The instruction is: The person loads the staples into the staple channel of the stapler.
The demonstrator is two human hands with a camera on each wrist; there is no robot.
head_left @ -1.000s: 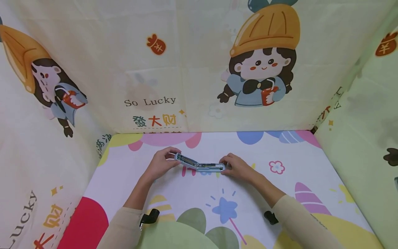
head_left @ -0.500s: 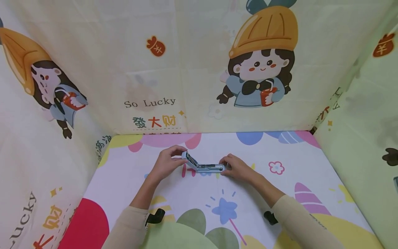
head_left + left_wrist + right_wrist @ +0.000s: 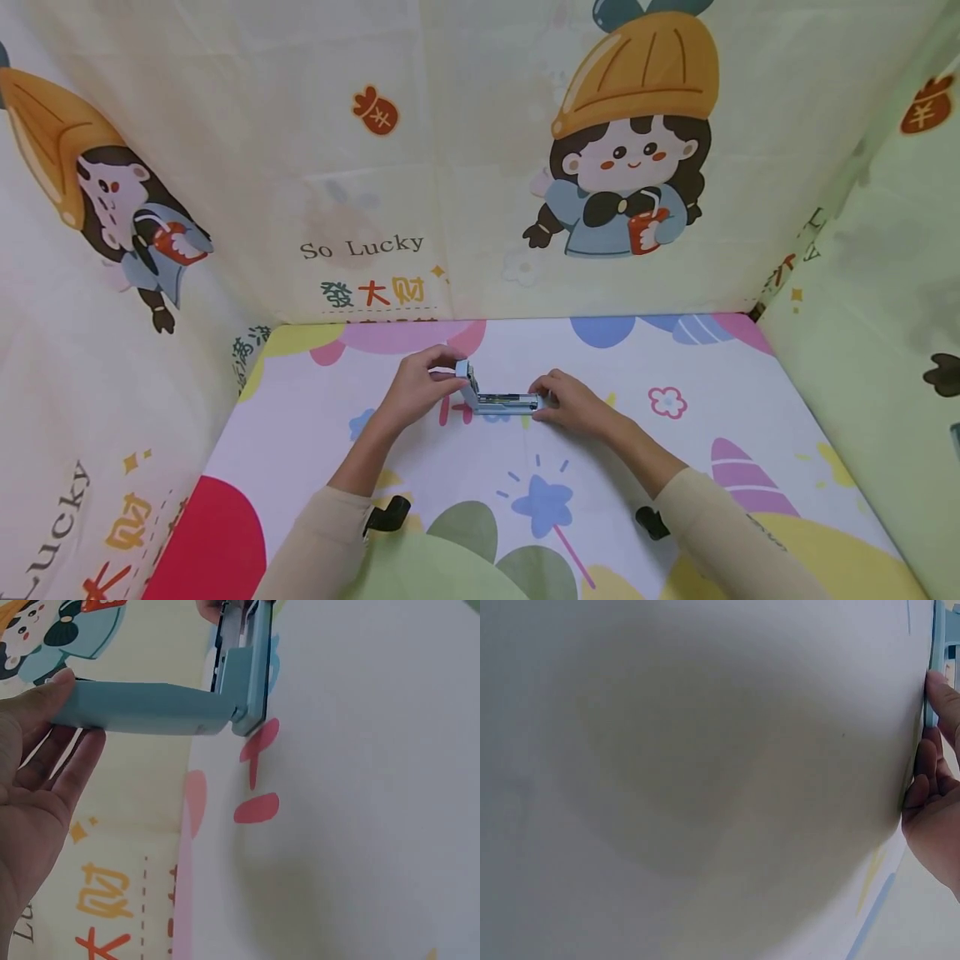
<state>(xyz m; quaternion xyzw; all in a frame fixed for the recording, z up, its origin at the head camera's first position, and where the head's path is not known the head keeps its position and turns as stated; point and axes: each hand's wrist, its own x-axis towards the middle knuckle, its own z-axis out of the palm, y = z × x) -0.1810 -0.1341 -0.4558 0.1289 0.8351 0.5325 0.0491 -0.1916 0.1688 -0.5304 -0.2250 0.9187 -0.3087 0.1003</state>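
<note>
A light blue stapler (image 3: 506,409), hinged wide apart, lies on the table near its middle. Its upper arm (image 3: 142,709) stands steeply up from the hinge at the left end, while the base stays low along the tabletop. My left hand (image 3: 415,387) pinches the free end of that raised arm between thumb and fingers. At the base's right end, my right hand (image 3: 577,404) grips it, thumb on the near side. Dark and metal parts show inside the base. In the right wrist view only the edge of the stapler (image 3: 939,637) appears beside the thumb.
A white cloth with coloured prints covers the table (image 3: 630,467). Cream printed cloth hangs as a back wall (image 3: 487,167) and along both sides. A black wrist device (image 3: 387,514) sits by the left sleeve, another (image 3: 652,522) by the right.
My left hand has moved right and slightly up, swinging the stapler's upper arm from a shallow slant to nearly upright. The right hand and the base have stayed in place.
</note>
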